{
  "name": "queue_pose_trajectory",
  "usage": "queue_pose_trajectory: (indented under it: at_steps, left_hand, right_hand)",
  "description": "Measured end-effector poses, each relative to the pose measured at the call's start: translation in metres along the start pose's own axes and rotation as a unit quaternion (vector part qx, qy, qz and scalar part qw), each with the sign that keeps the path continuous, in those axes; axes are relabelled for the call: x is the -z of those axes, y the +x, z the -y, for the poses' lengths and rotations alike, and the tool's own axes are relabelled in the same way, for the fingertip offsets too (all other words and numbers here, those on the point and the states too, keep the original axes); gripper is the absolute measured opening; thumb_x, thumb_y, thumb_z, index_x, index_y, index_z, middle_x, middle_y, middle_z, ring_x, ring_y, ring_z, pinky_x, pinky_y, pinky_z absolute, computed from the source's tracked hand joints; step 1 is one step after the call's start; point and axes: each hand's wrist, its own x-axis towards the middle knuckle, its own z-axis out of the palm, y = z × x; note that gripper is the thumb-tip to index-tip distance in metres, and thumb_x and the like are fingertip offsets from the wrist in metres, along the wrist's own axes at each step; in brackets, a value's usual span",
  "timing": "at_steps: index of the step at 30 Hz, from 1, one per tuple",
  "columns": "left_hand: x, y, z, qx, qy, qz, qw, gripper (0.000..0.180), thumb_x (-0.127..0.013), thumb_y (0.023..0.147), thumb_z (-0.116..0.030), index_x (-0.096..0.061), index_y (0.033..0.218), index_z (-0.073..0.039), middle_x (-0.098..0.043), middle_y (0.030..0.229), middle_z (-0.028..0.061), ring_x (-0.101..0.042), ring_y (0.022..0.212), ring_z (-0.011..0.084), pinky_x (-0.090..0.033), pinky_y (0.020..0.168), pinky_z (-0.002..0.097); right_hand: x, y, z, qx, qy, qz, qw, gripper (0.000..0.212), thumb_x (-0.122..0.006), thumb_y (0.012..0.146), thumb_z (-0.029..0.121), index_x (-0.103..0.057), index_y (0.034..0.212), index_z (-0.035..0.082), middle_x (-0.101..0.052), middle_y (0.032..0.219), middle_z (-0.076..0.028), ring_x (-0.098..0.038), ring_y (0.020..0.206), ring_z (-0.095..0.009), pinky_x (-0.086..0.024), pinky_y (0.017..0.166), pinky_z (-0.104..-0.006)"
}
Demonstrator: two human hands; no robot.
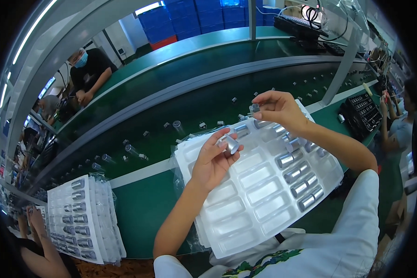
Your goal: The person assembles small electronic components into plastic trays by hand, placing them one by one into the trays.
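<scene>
My left hand (212,162), palm up, has its fingers closed around a short silver metal cylinder (231,145). Higher and to the right, my right hand (285,112) pinches a small greyish, clear-looking part (254,108) between thumb and fingertips; its exact kind is too small to tell. Both hands are over the far side of a white plastic tray (240,194) with moulded pockets. Silver cylinders (299,176) lie along its right side, and more sit near its far edge, partly hidden by my right hand. The pockets at middle and left hold none.
Beyond the tray runs a dark green conveyor belt (190,109) with scattered small parts and cylinders. Another stack of filled white trays (85,222) stands at left beside a co-worker's arm (41,241). A black crate (363,111) and a metal post (343,69) are at right.
</scene>
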Motion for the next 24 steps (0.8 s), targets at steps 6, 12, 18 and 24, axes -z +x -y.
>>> queue_pose_trajectory:
  at_steps: [6, 12, 18, 24]
  left_hand:
    - [-0.004, 0.0, 0.002, 0.026, 0.015, 0.01, 1.0, 0.053, -0.061, 0.101, -0.02, -0.042, 0.147, -0.004, -0.058, 0.125, 0.0168, -0.058, 0.101, 0.0219, -0.05, 0.091, 0.0331]
    - [-0.005, -0.01, 0.009, 0.011, 0.137, -0.021, 0.99, 0.038, -0.063, 0.099, -0.02, -0.051, 0.131, -0.002, -0.063, 0.114, 0.0162, -0.061, 0.097, 0.0198, -0.052, 0.087, 0.0317]
    - [0.007, 0.0, 0.011, -0.001, 0.192, 0.008, 0.981, 0.023, -0.06, 0.101, -0.017, -0.057, 0.117, -0.001, -0.067, 0.112, 0.0142, -0.067, 0.089, 0.0202, -0.056, 0.074, 0.0325]
    - [0.026, -0.002, -0.021, 0.008, 0.127, 0.067, 0.99, 0.038, -0.057, 0.104, -0.026, -0.05, 0.134, -0.004, -0.057, 0.121, 0.01, -0.053, 0.1, 0.0199, -0.047, 0.087, 0.0305]
  right_hand:
    - [-0.007, -0.006, 0.005, 0.083, -0.114, 0.065, 0.988, 0.034, -0.08, 0.078, -0.006, -0.069, 0.109, -0.001, -0.066, 0.105, -0.009, -0.067, 0.094, -0.014, -0.057, 0.084, -0.0261]
    - [-0.023, -0.008, 0.007, 0.107, -0.13, 0.157, 0.973, 0.034, -0.082, 0.076, -0.005, -0.072, 0.108, 0.001, -0.065, 0.112, -0.01, -0.066, 0.101, -0.018, -0.058, 0.085, -0.0294]
    - [-0.012, -0.005, 0.003, 0.252, -0.256, 0.253, 0.898, 0.028, -0.086, 0.075, 0.011, -0.075, 0.098, 0.0, -0.07, 0.099, -0.011, -0.069, 0.089, -0.022, -0.058, 0.076, -0.0314]
    - [-0.036, -0.003, 0.007, 0.399, -0.37, 0.192, 0.817, 0.03, -0.076, 0.076, 0.031, -0.076, 0.091, 0.005, -0.072, 0.092, -0.008, -0.07, 0.086, -0.027, -0.056, 0.074, -0.0404]
